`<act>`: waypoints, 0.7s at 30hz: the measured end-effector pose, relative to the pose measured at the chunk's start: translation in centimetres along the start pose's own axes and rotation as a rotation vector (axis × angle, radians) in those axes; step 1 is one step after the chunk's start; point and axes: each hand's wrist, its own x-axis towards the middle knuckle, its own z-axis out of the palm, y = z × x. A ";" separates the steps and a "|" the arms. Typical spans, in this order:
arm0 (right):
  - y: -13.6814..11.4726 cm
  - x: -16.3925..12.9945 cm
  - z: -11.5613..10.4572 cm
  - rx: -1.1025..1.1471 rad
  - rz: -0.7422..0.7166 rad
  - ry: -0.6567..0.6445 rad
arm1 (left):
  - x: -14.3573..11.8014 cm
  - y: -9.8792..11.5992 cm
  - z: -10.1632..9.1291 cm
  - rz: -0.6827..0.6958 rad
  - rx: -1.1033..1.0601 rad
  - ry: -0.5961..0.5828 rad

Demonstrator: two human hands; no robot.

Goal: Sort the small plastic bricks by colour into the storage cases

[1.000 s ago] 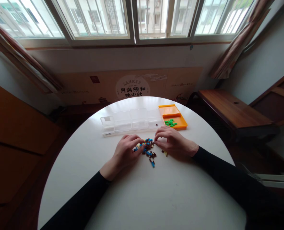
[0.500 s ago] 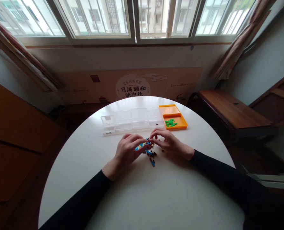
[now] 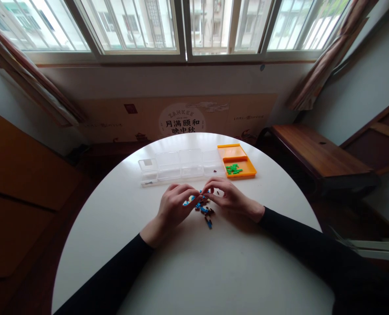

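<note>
A small pile of tiny bricks (image 3: 203,209), blue, brown and a few yellow, lies on the round white table (image 3: 194,262). My left hand (image 3: 173,208) rests at the pile's left side with curled fingers touching the pieces. My right hand (image 3: 229,199) sits at the pile's right side, thumb and fingers pinched together over the top of it. Whether either hand holds a piece is hidden by the fingers. Both sleeves are black.
A clear plastic compartment box (image 3: 178,166) stands behind the pile. To its right an orange tray (image 3: 237,164) holds several green bricks (image 3: 233,168). A wooden bench (image 3: 316,151) stands right of the table, with windows and a cardboard panel behind.
My right hand has moved left, from the pile's right edge to its top, with fingers pinching. My left hand stayed at the pile, its fingers shifting slightly.
</note>
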 end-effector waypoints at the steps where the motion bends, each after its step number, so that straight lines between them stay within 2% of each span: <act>1: 0.0 0.0 0.0 -0.036 -0.019 0.011 | 0.0 0.0 0.0 -0.049 -0.037 -0.014; 4: 0.1 -0.1 0.0 -0.129 -0.065 0.034 | 0.0 -0.1 -0.1 -0.184 -0.156 -0.042; 7: 0.3 -0.1 0.1 -0.179 -0.102 0.042 | 0.2 -0.1 -0.2 -0.249 -0.257 -0.041; 14: 0.8 0.0 0.3 -0.259 -0.212 0.069 | 0.5 -0.2 -0.3 -0.272 -0.476 -0.107; 17: 0.7 0.0 0.4 -0.249 -0.256 0.068 | 0.5 -0.4 -0.2 -0.269 -0.488 -0.117; 21: 0.7 0.1 0.1 -0.252 -0.198 0.093 | 0.1 -0.7 0.0 -0.259 -0.425 -0.080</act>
